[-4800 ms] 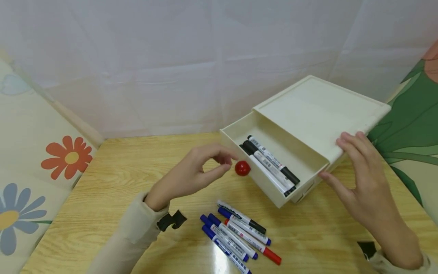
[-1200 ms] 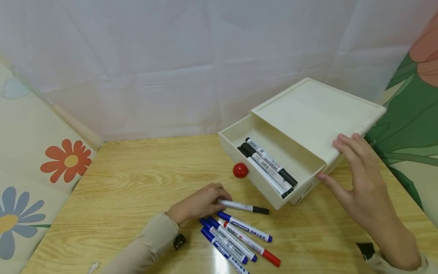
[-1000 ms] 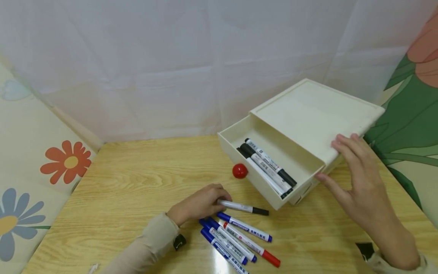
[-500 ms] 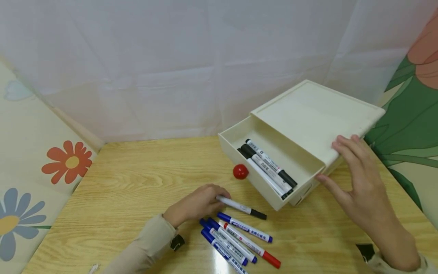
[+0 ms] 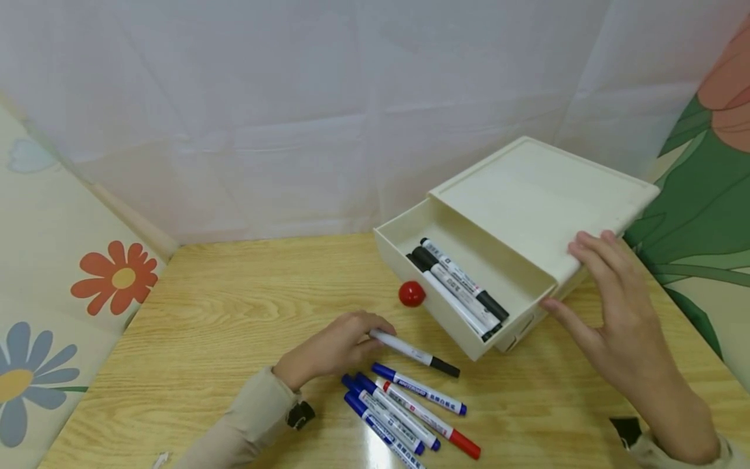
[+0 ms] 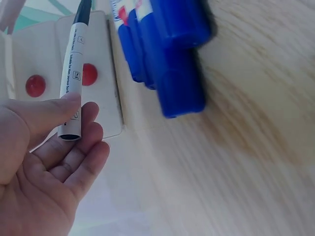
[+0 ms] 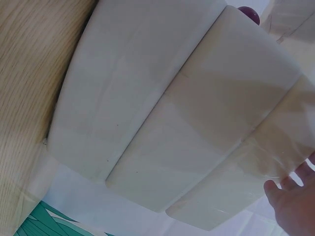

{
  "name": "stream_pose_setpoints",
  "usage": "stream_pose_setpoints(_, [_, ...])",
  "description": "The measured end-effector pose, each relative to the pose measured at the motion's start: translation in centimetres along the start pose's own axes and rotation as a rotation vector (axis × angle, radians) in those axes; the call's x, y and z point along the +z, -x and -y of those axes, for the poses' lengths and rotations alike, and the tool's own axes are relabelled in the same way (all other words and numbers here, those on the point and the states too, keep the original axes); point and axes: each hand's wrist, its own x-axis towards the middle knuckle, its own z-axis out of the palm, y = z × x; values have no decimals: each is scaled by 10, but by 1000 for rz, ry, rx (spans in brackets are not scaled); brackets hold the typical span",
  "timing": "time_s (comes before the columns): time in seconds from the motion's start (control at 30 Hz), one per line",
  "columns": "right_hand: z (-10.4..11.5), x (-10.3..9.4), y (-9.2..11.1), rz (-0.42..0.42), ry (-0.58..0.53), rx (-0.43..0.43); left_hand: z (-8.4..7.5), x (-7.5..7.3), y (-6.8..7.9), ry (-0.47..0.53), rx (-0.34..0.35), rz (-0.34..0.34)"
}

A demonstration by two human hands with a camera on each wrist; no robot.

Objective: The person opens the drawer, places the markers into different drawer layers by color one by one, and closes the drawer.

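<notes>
So the marker in play is a white one with a black cap point(image 5: 413, 349), out over the table point(image 5: 228, 312) just short of the drawer point(image 5: 451, 319), cap end towards the drawer. Can't tell if it's touching the wood. The drawer's front panel stands between it and the drawer's inside, and the red knob point(image 5: 411, 294) pokes out near it. Three black-capped markers point(image 5: 461, 291) lie side by side in there, against the front.

Just this side of the marker there's a loose bunch, four blue-capped markers point(image 5: 419, 389) and a red-capped marker point(image 5: 423, 413), all roughly slanting the same way. The box point(image 5: 541, 202) sits at an angle, top drawer partly pulled out. Behind it all hangs a creased white cloth point(image 5: 263, 143), with flower-print panels point(image 5: 114, 279) either side.

Box looks like smooth cream plastic, flat lid with a raised rim, and the knob is round and shiny. Table has yellowish wood grain.

Left hand point(image 5: 336, 345) pinches the marker's uncapped-looking end between thumb and fingers. Right hand point(image 5: 624, 326) is spread, fingers fairly straight, fingertips on the box's near top edge, thumb by the drawer's corner.
</notes>
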Motion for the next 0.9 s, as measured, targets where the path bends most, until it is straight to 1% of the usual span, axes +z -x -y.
stream_pose_setpoints(0.13, [0,0,0,-1,-1,1,-3,-4,2,46,-17,1])
stream_pose_setpoints(0.23, [1,0,1,-4,-4,-1,-4,-7,4,57,-17,-4])
stream_pose_setpoints(0.47, [1,1,0,-13,-10,-2,-7,-14,11,96,25,-43])
stream_pose_setpoints(0.57, [1,1,0,-14,-12,-1,-9,-18,14,97,39,-57])
stream_pose_setpoints(0.77, [1,2,0,-17,-16,2,-13,-28,21,100,76,-101])
stream_pose_setpoints(0.9, [1,2,0,-16,-14,5,-16,-35,25,118,96,-116])
